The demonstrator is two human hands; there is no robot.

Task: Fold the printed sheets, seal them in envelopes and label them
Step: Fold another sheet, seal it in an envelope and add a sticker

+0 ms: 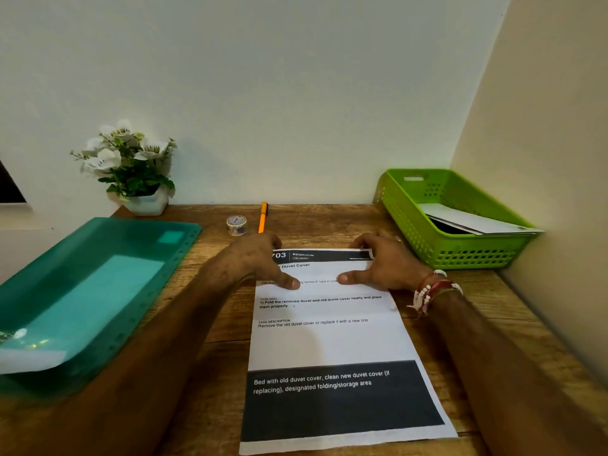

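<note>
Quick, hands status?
Left hand: thumb pressing printed sheet; grip cannot be told.
Right hand: thumb pressing printed sheet, fingers curled at top edge; grip cannot be told.
</note>
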